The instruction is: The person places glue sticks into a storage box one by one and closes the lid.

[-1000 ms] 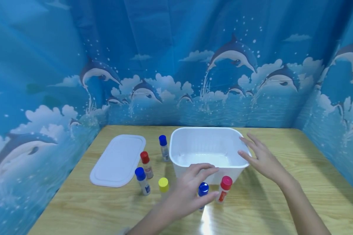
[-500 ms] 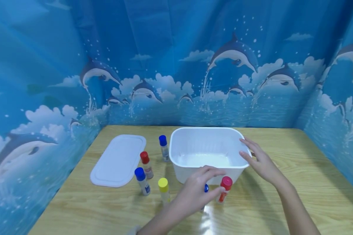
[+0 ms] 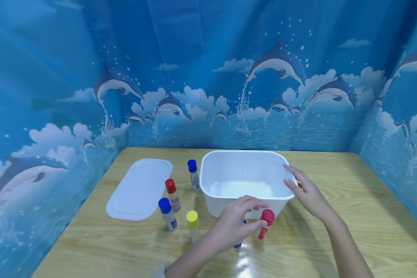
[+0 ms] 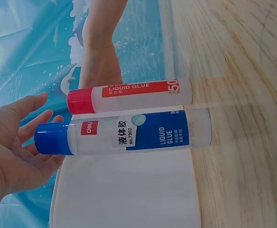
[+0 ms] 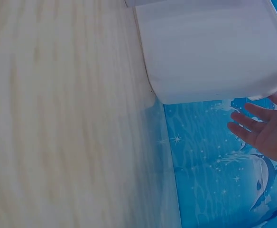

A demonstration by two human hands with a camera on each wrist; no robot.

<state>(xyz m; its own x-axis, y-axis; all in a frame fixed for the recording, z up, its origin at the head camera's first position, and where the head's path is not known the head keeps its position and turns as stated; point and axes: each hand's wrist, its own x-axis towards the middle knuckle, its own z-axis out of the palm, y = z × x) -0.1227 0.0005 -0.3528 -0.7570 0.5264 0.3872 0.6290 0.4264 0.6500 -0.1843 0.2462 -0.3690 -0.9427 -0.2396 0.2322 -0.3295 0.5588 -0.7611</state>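
My left hand hovers over a blue-capped liquid glue bottle, its fingers loosely bent and thumb apart. In the left wrist view the fingers lie around and behind the blue cap; whether they touch it I cannot tell. From the head, that hand hides most of this bottle. Just to its right stands a red-capped liquid glue bottle, near the thumb tip. Behind both is a white plastic box without a lid. My right hand is at the box's right rim, fingers extended along the outside in the right wrist view.
To the left stand a yellow-capped bottle, a blue-capped bottle, a red-capped bottle and another blue-capped one beside the box. A white lid lies flat on the wooden table. Dolphin-print curtains enclose the table.
My left hand has shifted right, covering more of the blue-capped bottle and coming nearer the red-capped one. My right hand has moved slightly at the box rim. Bottles and box have stayed put.
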